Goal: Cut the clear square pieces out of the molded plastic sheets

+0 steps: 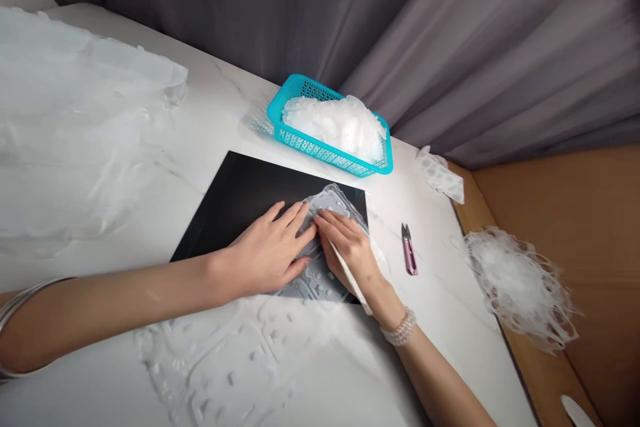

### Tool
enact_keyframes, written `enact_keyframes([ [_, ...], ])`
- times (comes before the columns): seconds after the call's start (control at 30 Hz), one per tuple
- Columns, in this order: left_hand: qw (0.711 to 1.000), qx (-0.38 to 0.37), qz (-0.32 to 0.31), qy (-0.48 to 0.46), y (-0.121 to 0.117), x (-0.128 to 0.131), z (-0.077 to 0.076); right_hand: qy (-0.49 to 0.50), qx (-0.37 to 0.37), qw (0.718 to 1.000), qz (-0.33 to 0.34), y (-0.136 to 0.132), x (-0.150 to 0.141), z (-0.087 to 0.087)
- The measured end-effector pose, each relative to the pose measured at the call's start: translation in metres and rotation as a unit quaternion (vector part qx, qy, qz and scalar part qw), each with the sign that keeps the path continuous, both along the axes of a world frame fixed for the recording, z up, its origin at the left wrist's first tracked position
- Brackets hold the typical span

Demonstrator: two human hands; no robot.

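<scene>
My left hand (pixel 267 248) lies flat, fingers spread, on a clear embossed plastic sheet (pixel 320 267) that rests on a black board (pixel 250 207). My right hand (pixel 350 247) grips a long white flat tool (pixel 349 273), perhaps a plastic spatula, with its fingertips on the sheet beside my left fingers. The tool's tip is hidden under my right hand. More of the clear film, with the same raised pattern, spreads over the marble table below the board (pixel 225 367).
A teal plastic basket (pixel 300 137) full of clear film pieces stands beyond the board. Purple thread snips (pixel 409 250) lie to the right. A large film sheet (pixel 75 113) covers the left. Tangled film scraps (pixel 515 287) sit in a cardboard box (pixel 545 213), with a grey curtain behind.
</scene>
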State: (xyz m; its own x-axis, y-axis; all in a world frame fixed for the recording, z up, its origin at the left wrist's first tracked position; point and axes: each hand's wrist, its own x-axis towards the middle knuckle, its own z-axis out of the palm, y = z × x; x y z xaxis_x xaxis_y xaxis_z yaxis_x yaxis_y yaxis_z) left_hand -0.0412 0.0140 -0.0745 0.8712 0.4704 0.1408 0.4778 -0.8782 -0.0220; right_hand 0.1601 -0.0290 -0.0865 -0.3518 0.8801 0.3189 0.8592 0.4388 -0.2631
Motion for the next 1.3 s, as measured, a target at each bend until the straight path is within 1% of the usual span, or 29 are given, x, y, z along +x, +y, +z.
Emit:
enact_keyframes([
  [0.13,1.0,0.011,0.001,0.007,0.0,0.001,-0.003,0.009,-0.032,0.999,0.008,0.001,0.001,0.003],
  [0.2,1.0,0.012,-0.001,0.009,0.001,0.001,-0.004,0.05,-0.043,0.998,0.005,0.003,0.001,0.008],
  [0.27,1.0,0.014,0.0,0.007,0.001,0.0,-0.004,0.131,-0.05,0.99,-0.034,0.006,0.003,0.014],
  [0.33,1.0,0.015,0.0,0.005,0.001,0.0,-0.005,0.232,-0.068,0.965,-0.098,0.011,0.011,0.019],
  [0.43,1.0,0.01,-0.004,0.006,0.001,-0.001,-0.005,0.374,-0.101,0.907,-0.169,0.02,0.042,0.024],
  [0.5,1.0,0.008,-0.003,0.007,0.001,-0.001,-0.005,0.435,-0.092,0.875,-0.192,0.023,0.073,0.029],
  [0.57,1.0,0.005,0.0,0.003,0.001,-0.002,-0.005,0.463,-0.068,0.861,-0.202,0.023,0.106,0.037],
  [0.63,1.0,-0.001,0.001,-0.008,0.002,-0.002,-0.005,0.468,-0.081,0.857,-0.199,0.021,0.131,0.045],
  [0.67,1.0,-0.006,0.001,-0.017,0.002,-0.003,-0.005,0.469,-0.09,0.857,-0.196,0.02,0.139,0.049],
  [0.7,1.0,-0.013,0.001,-0.029,0.003,-0.003,-0.003,0.469,-0.096,0.856,-0.195,0.018,0.142,0.052],
  [0.77,0.998,-0.032,0.004,-0.059,0.004,-0.003,0.001,0.483,-0.109,0.846,-0.197,0.016,0.136,0.056],
  [0.83,0.992,-0.07,0.01,-0.108,0.004,-0.001,0.01,0.514,-0.119,0.825,-0.203,0.013,0.118,0.061],
  [0.87,0.984,-0.108,0.013,-0.141,0.003,0.001,0.015,0.529,-0.119,0.815,-0.205,0.01,0.106,0.064],
  [0.9,0.97,-0.164,0.02,-0.179,0.003,0.003,0.021,0.54,-0.117,0.808,-0.204,0.006,0.093,0.069],
  [0.93,0.946,-0.243,0.026,-0.215,0.002,0.006,0.026,0.545,-0.109,0.807,-0.198,0.002,0.079,0.075],
  [0.97,0.908,-0.336,0.03,-0.248,0.002,0.009,0.031,0.541,-0.103,0.814,-0.186,-0.005,0.064,0.081],
  [1.0,0.855,-0.436,0.031,-0.278,0.002,0.012,0.035,0.529,-0.108,0.825,-0.167,-0.012,0.05,0.087],
  [1.03,0.792,-0.531,0.028,-0.302,0.002,0.014,0.039,0.506,-0.128,0.841,-0.143,-0.019,0.036,0.094],
  [1.07,0.725,-0.61,0.022,-0.318,0.002,0.016,0.041,0.469,-0.165,0.86,-0.113,-0.027,0.025,0.1],
  [1.1,0.666,-0.669,0.016,-0.329,0.002,0.017,0.042,0.427,-0.204,0.877,-0.082,-0.034,0.015,0.104],
  [1.13,0.623,-0.706,0.016,-0.337,0.002,0.018,0.042,0.388,-0.231,0.89,-0.058,-0.039,0.008,0.108],
  [1.17,0.599,-0.724,0.02,-0.341,0.001,0.017,0.042,0.36,-0.238,0.901,-0.046,-0.043,0.004,0.11],
  [1.2,0.594,-0.729,0.026,-0.34,0.0,0.017,0.041,0.348,-0.222,0.91,-0.049,-0.044,0.002,0.111],
  [1.23,0.603,-0.722,0.032,-0.337,-0.001,0.016,0.039,0.346,-0.187,0.917,-0.067,-0.044,0.003,0.11],
  [1.3,0.641,-0.692,0.04,-0.328,-0.005,0.015,0.036,0.34,-0.112,0.925,-0.126,-0.039,0.007,0.104],
])
